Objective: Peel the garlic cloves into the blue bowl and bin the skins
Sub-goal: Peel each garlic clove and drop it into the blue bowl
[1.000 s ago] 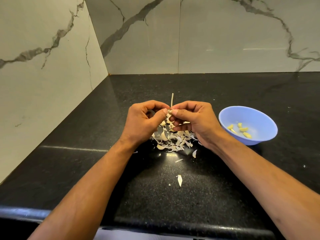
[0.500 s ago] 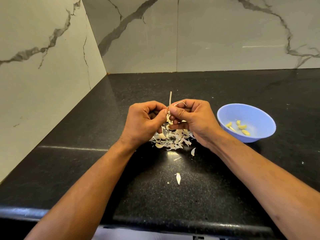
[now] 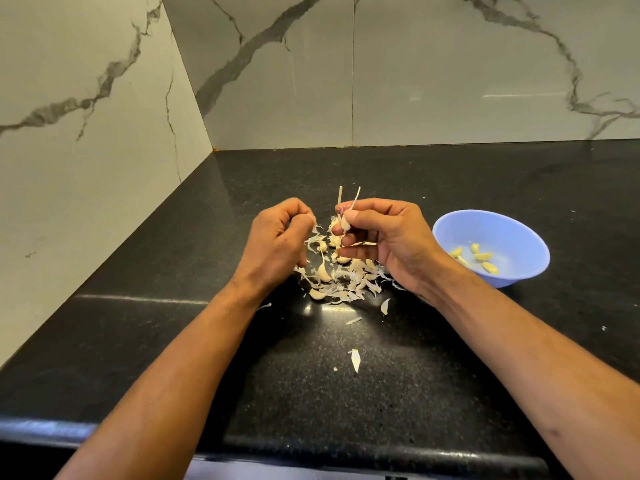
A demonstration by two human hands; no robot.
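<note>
Right hand (image 3: 388,244): thumb and forefinger pinch one garlic clove (image 3: 345,221) by its papery tail; the other fingers curl loosely below it. One thin dry stalk (image 3: 339,199) rises just behind the fingertips; what grips it is hidden.

Left hand (image 3: 277,240): fingers curled, fingertips pinched on a scrap of skin (image 3: 314,227) at the upper edge of the heap. The two hands are near each other but apart.

Beneath and between the hands, one heap of garlic skins (image 3: 346,278) lies on the black table (image 3: 173,323), with several unpeeled cloves mixed in; the exact number cannot be told. Three loose skin flakes (image 3: 355,359) lie on the table nearer the camera.

One blue bowl (image 3: 502,233) stands on the table just right of the right wrist. It holds five peeled cloves (image 3: 483,256).

Two marble-patterned walls meet at the far left corner.
</note>
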